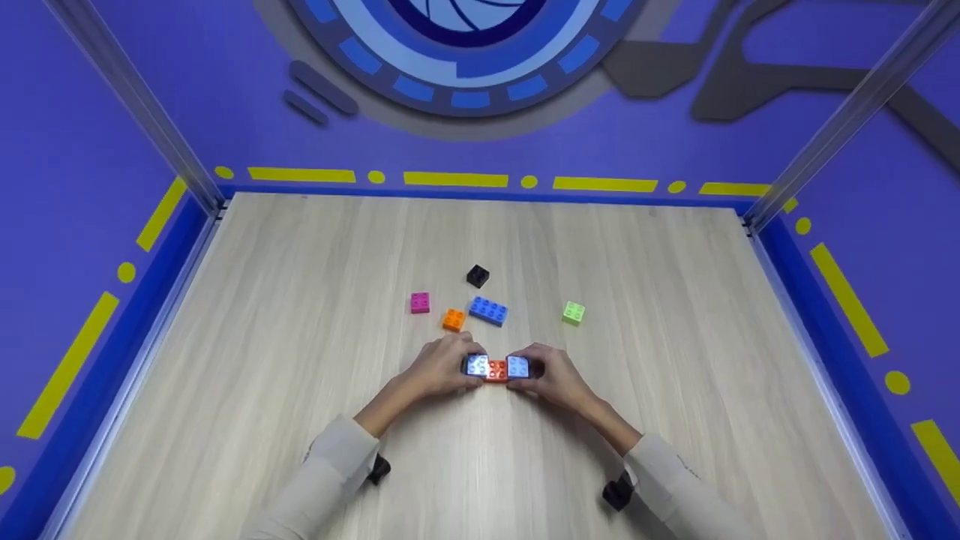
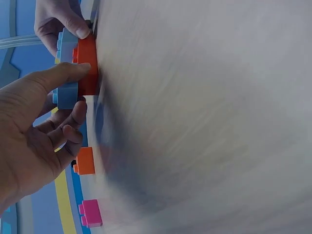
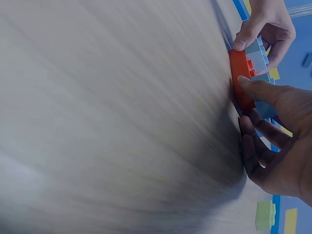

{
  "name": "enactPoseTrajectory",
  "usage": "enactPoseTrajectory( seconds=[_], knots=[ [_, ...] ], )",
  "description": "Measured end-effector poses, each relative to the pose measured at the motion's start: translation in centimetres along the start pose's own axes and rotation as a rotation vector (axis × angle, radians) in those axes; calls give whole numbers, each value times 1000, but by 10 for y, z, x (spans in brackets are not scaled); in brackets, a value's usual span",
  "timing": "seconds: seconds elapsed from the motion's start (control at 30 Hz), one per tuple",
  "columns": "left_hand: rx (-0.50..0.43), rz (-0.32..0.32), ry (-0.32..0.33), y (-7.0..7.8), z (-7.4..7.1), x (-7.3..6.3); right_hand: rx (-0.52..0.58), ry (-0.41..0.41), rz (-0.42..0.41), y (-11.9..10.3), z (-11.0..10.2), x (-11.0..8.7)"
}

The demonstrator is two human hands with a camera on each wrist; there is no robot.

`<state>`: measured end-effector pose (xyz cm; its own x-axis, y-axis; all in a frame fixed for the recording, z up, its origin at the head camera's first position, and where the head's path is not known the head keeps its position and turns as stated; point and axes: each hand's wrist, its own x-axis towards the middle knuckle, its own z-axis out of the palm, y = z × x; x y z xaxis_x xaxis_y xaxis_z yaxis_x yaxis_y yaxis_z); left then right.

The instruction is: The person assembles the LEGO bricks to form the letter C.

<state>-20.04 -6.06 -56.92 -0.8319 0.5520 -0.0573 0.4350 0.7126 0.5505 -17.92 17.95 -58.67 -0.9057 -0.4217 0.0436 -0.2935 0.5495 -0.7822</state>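
Near the front middle of the table, a red-orange toy brick (image 1: pixel 496 371) carries two light blue bricks, one at each end, with its studs showing between them. My left hand (image 1: pixel 447 365) pinches the left light blue brick (image 1: pixel 477 365), and its thumb also lies against the red-orange brick's side in the left wrist view. On the other end, my right hand (image 1: pixel 553 377) pinches the right light blue brick (image 1: pixel 517 367). In the right wrist view, that thumb also presses the side of the red-orange brick (image 3: pixel 240 73). Both blue bricks reach past the red-orange one's ends.
Beyond the hands lie an orange brick (image 1: pixel 453 320), a longer blue brick (image 1: pixel 488 310), a magenta brick (image 1: pixel 420 303) and a black brick (image 1: pixel 478 276). A lime green brick (image 1: pixel 574 313) sits to the right. Purple walls (image 1: pixel 225 90) enclose the wooden table (image 1: pixel 337 247).
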Motion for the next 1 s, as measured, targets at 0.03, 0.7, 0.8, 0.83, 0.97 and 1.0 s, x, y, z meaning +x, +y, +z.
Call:
enactPoseTrajectory(
  seconds=[0.03, 0.7, 0.8, 0.83, 0.97, 1.0],
  knots=[
    [5, 10, -4, -2, 0, -2, 7, -4, 0, 0, 2, 1],
    [-457, 42, 253, -57, -31, 4, 52, -5, 34, 0, 3, 2],
    [-396, 15, 274, -61, -30, 6, 40, -7, 35, 0, 4, 2],
    [-378, 4, 272, -61, -30, 7, 35, -8, 36, 0, 4, 2],
    [-348, -37, 229, -61, -28, 11, 25, -3, 30, 1, 4, 2],
    [-343, -47, 216, -61, -28, 12, 26, 1, 29, 1, 4, 2]
  ],
)
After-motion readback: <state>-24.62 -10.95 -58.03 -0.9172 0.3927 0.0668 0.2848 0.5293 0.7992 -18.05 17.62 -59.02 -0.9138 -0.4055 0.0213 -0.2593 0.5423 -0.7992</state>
